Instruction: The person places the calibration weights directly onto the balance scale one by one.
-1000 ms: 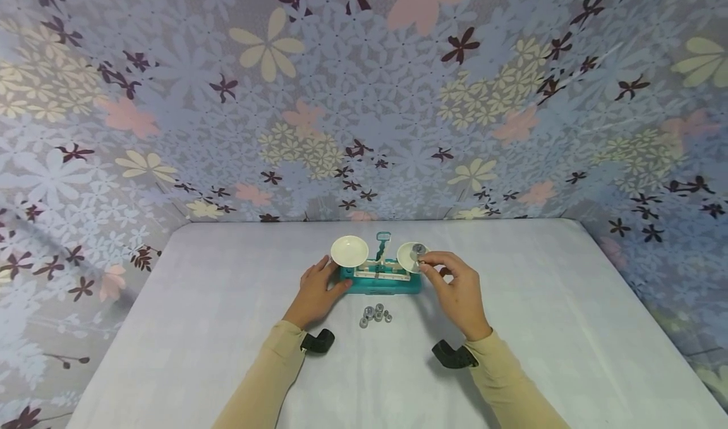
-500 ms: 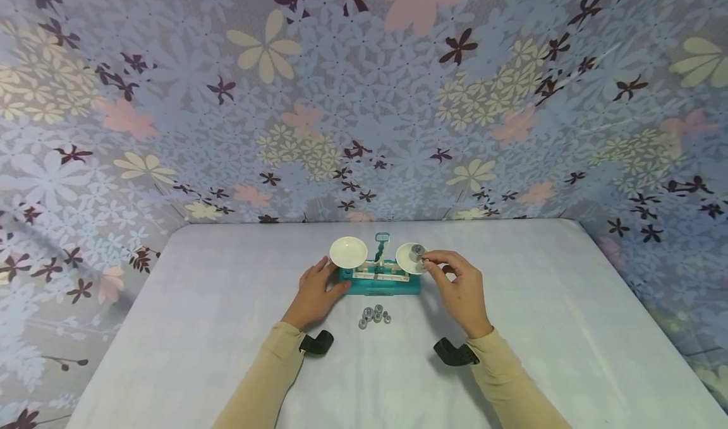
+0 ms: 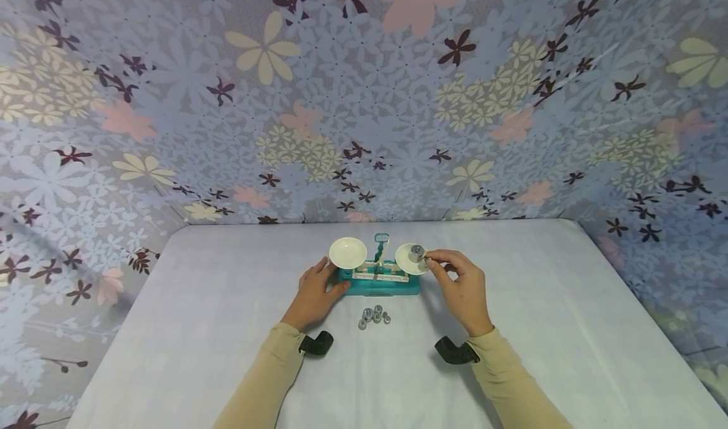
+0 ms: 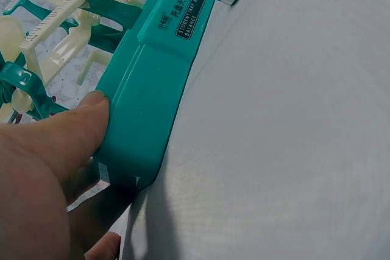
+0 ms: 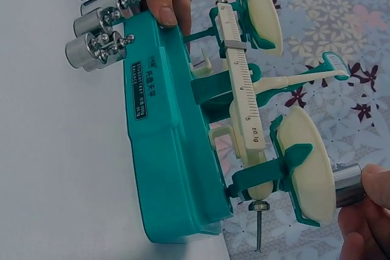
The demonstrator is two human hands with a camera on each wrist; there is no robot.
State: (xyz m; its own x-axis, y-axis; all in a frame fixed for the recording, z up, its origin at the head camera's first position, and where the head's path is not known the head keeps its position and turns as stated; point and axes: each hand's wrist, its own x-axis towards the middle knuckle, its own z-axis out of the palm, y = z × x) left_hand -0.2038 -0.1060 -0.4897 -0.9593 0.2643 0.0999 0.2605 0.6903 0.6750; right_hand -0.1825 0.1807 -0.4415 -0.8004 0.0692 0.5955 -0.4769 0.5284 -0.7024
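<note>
A teal tray balance [image 3: 380, 287] with two cream pans stands on the table. My left hand [image 3: 317, 293] grips the left end of its base; in the left wrist view the thumb [image 4: 91, 114] lies along the base's edge. My right hand [image 3: 462, 290] is at the right pan [image 3: 406, 265], its thumb and fingers pinching the end of a silver metal weight [image 5: 348, 185]. That weight is in the pan, and the fingers hide its knob. Nothing lies in the left pan [image 3: 348, 253].
Several smaller knobbed metal weights [image 3: 376, 316] stand in a cluster just in front of the balance. A pale cloth covers the table [image 3: 227, 277]. A flower-patterned curtain [image 3: 364, 100] rises behind it and at both sides.
My right hand's fingertips have shifted slightly right, so more of the weight in the right pan shows. The left hand stays on the balance base.
</note>
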